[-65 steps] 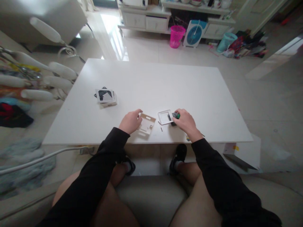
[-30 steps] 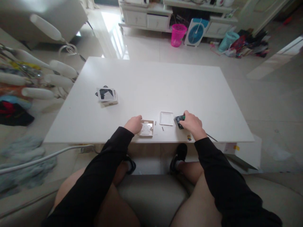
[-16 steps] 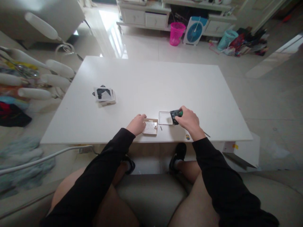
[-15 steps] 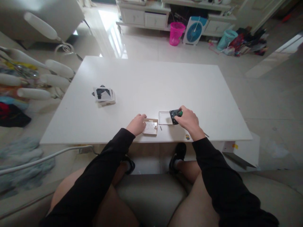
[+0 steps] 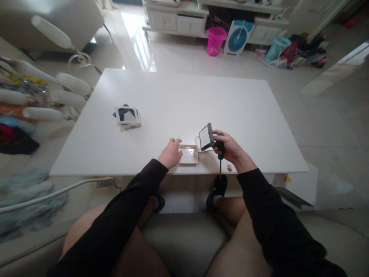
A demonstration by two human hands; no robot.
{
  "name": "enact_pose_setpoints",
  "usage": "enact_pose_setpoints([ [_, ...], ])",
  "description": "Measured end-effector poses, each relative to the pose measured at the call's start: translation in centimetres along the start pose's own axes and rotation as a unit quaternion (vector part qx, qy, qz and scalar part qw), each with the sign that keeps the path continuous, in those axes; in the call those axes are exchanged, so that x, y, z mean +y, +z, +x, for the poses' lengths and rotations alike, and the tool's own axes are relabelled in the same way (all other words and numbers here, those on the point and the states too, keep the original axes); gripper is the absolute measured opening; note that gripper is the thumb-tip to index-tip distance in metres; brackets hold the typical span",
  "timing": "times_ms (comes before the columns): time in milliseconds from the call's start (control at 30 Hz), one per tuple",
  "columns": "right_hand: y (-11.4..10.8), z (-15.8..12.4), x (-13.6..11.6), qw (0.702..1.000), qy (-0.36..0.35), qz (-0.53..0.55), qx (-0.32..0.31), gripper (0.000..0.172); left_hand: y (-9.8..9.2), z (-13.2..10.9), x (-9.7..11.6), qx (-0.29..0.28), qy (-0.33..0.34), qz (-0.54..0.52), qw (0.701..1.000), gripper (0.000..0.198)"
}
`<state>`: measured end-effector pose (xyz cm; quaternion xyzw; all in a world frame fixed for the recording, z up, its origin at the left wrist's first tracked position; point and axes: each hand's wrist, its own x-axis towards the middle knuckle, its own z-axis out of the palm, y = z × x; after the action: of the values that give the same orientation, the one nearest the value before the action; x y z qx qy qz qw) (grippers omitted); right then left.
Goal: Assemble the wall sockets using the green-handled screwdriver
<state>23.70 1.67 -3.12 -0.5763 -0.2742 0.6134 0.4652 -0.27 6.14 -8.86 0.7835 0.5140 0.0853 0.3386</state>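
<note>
My right hand point(image 5: 233, 149) grips a screwdriver point(image 5: 220, 156) with a dark green handle, its shaft pointing down past the table's front edge. The same hand also pinches a square panel point(image 5: 205, 137) with a dark frame and a pale face, tilted up above the table. Under the panel lies a thin white frame point(image 5: 198, 143), partly hidden. My left hand point(image 5: 171, 153) is at the left side of a shallow white box point(image 5: 188, 155), fingers apart, the thumb by its edge. Whether the thumb presses on the box, I cannot tell.
A small stack of boxes and dark plates point(image 5: 128, 116) stands on the left of the white table point(image 5: 178, 96). A small colourful sticker point(image 5: 229, 167) is near the front edge. Chandelier arms point(image 5: 72, 82) hang at left. A pink basket point(image 5: 216, 40) and fan point(image 5: 238, 37) stand beyond.
My right hand has lifted and tilted the panel, turning its pale face into view, and the screwdriver now points down. The white box has slid slightly right, with my left hand beside it.
</note>
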Motion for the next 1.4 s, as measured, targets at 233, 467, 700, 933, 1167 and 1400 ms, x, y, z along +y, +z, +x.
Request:
enact_pose_setpoints([
  [233, 1.4, -0.2, 1.5, 0.987, 0.026, 0.130, -0.091, 0.029, -1.6, -0.4, 1.8, 0.025, 0.117, -0.250, 0.961, 0.077],
  [467, 2.3, 0.4, 2.7, 0.984, 0.014, 0.164, -0.066, 0.026, -1.1, -0.4, 3.4, -0.054, -0.039, -0.581, 0.811, 0.033],
  [700, 3.2, 0.8, 3.1, 0.989, -0.003, 0.134, -0.062, 0.017, -0.4, -0.5, 3.4, 0.016, -0.011, -0.613, 0.790, 0.044],
  [933, 3.2, 1.3, 3.8, 0.991, 0.024, 0.130, -0.010, 0.020, -0.7, -0.3, 3.2, 0.043, 0.002, -0.608, 0.792, 0.047],
  [1167, 3.0, 1.4, 3.2, 0.985, 0.033, 0.164, 0.044, 0.026, -0.6, -0.3, 2.8, 0.047, -0.007, -0.593, 0.804, 0.047],
  [1400, 3.1, 0.9, 3.2, 0.989, -0.008, 0.143, 0.042, 0.035, -0.5, -0.2, 2.8, 0.062, -0.028, -0.577, 0.814, 0.042],
])
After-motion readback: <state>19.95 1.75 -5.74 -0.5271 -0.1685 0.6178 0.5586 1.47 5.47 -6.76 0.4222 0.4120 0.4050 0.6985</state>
